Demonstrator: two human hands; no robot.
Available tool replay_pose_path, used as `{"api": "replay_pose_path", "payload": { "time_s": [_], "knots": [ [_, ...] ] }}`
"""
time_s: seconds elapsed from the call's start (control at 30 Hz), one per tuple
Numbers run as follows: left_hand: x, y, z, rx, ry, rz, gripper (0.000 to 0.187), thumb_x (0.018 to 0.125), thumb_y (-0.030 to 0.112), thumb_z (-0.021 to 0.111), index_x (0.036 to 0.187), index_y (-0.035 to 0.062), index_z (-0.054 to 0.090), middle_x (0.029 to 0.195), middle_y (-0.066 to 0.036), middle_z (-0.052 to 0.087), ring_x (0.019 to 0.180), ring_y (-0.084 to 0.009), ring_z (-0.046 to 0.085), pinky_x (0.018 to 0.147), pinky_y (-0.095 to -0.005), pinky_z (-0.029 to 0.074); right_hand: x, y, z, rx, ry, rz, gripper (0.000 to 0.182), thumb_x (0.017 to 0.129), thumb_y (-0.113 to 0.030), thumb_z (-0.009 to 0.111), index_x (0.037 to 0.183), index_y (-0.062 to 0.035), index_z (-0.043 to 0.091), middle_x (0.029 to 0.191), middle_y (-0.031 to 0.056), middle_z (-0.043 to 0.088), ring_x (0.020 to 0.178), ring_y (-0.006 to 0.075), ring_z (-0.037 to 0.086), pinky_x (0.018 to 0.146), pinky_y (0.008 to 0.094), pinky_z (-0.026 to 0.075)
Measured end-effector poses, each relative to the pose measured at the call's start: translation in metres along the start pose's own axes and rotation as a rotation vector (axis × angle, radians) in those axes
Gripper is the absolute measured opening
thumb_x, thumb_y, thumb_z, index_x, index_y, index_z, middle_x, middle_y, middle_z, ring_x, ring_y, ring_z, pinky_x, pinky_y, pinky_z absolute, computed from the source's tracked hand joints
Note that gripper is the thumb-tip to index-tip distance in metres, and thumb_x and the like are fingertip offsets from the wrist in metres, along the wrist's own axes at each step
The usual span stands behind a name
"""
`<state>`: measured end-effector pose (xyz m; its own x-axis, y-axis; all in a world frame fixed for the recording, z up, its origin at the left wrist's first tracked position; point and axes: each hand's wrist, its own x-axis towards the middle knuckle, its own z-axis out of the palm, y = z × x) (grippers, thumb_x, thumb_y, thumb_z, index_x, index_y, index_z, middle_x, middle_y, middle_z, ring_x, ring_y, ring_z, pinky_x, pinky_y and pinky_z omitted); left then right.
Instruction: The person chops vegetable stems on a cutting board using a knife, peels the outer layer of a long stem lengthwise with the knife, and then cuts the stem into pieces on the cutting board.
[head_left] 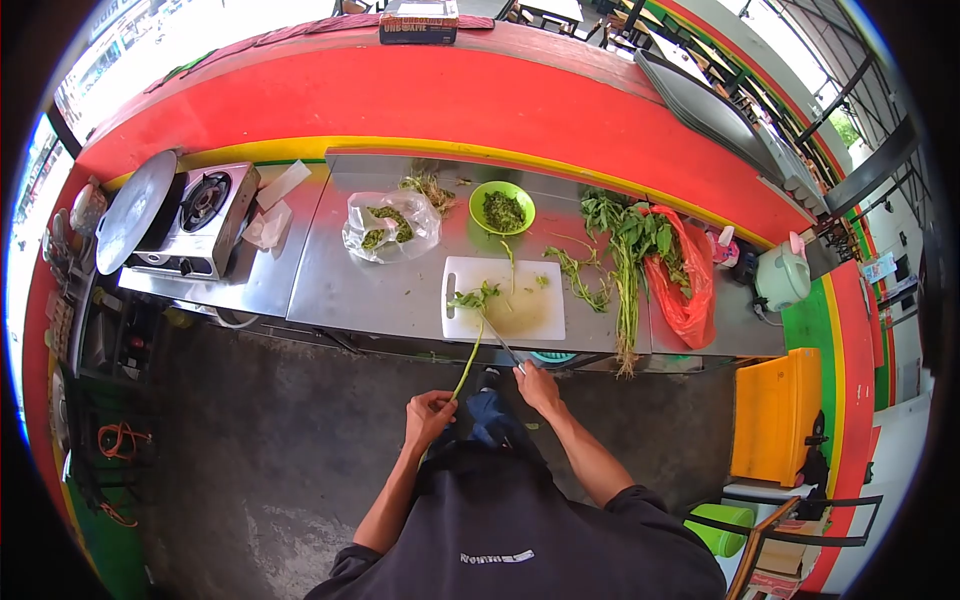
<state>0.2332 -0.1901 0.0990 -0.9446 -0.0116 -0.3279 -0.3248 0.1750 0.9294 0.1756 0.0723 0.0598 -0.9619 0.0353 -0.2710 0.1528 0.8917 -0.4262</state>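
My left hand (430, 415) is closed around the lower end of a long green vegetable stem (466, 370), whose leafy top rests on the white cutting board (545, 315). In my right hand (538, 387) is a knife (500, 341), its blade pointing toward the stem near the board's front edge. Loose leaves and a thin stalk lie on the board, which has a greenish stain. Behind it stands a lime-green bowl (530, 212) of chopped greens (503, 211). To the right lies a bunch of leafy stems with roots (628, 290), partly against a red plastic bag (695, 318).
A clear plastic bag (405, 222) with greens sits left of the bowl, near some root trimmings (430, 190). Farther left is a gas stove (205, 215) with a large round lid (140, 212). A rice cooker (782, 277) stands at the counter's right end. A red wall (400, 100) rises behind.
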Motion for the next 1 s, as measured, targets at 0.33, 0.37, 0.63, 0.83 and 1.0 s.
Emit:
{"api": "replay_pose_path", "payload": {
  "time_s": [0.33,0.37,0.63,0.83,1.0],
  "knots": [
    [0.035,-0.018,-0.007,-0.239,0.106,0.011,0.022,0.097,0.016,0.059,0.105,-0.0039,0.058,0.084,-0.007,0.066,0.067,-0.0098,0.062,0.061,-0.0249,0.05,0.02,0.026,0.01,0.275,0.213,0.089,0.048,0.097,-0.043,0.05,0.09,0.003,0.058,0.084,0.029,0.064,0.085,0.0492,0.061,0.073,0.0548,0.047],
    [0.047,-0.018,-0.004,-0.235,0.101,0.014,0.022,0.097,0.016,0.059,0.105,-0.0039,0.058,0.084,-0.007,0.066,0.067,-0.0098,0.062,0.061,-0.0249,0.05,0.03,0.026,0.006,0.342,0.221,0.117,0.049,0.097,-0.044,0.05,0.09,0.0033,0.059,0.084,0.0299,0.064,0.086,0.0493,0.061,0.074,0.0554,0.047],
    [0.151,-0.001,0.069,-0.027,0.132,0.13,0.04,0.09,0.024,0.069,0.115,-0.0035,0.054,0.087,-0.01,0.067,0.068,-0.0153,0.063,0.064,-0.0315,0.051,0.092,0.022,0.0,0.215,0.157,0.232,0.044,0.096,-0.042,0.051,0.103,0.0006,0.06,0.09,0.0293,0.066,0.089,0.0485,0.063,0.078,0.0552,0.049],
    [0.203,-0.005,0.097,0.103,0.249,0.197,0.051,0.081,0.018,0.074,0.123,-0.0024,0.055,0.104,-0.015,0.067,0.066,-0.0203,0.066,0.062,-0.0336,0.053,0.054,0.006,-0.014,0.219,0.007,0.14,0.043,0.096,-0.042,0.052,0.105,-0.0014,0.06,0.093,0.03,0.066,0.091,0.0486,0.062,0.08,0.0554,0.05],
    [0.231,0.006,0.109,0.031,0.277,0.133,0.05,0.081,0.019,0.075,0.121,-0.0052,0.057,0.1,-0.015,0.067,0.068,-0.0203,0.067,0.06,-0.0327,0.053,0.066,0.006,-0.016,0.333,0.093,0.272,0.042,0.096,-0.041,0.052,0.104,-0.0006,0.06,0.09,0.0299,0.066,0.088,0.0496,0.062,0.078,0.0558,0.049]
  ]
}}
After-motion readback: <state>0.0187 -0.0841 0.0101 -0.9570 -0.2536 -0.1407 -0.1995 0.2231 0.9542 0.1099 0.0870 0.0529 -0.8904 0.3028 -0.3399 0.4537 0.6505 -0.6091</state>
